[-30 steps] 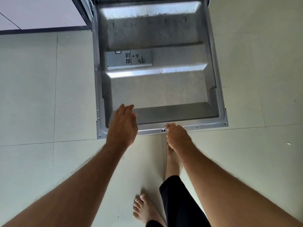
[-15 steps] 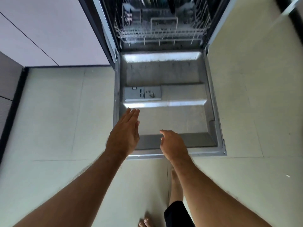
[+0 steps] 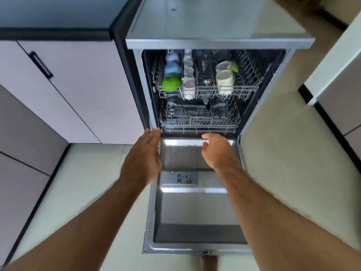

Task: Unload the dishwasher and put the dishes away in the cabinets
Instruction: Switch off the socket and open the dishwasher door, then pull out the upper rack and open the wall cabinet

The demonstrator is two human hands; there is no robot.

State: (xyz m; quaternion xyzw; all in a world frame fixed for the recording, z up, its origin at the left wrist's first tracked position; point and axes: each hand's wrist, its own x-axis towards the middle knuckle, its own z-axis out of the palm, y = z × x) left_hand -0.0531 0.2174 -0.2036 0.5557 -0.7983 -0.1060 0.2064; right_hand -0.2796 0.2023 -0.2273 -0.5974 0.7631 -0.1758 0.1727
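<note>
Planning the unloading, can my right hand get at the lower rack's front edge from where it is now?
Probably yes. The right hand hovers open over the lowered door, just short of the lower rack, with nothing between them.

One head-worn view looks forward and steeply down from standing height, facing the open dishwasher (image 3: 213, 94) squarely; its lowered door (image 3: 195, 212) lies close below, the racks farther in. Both forearms enter from the bottom corners; wide-angle bending curves the edges.
</note>
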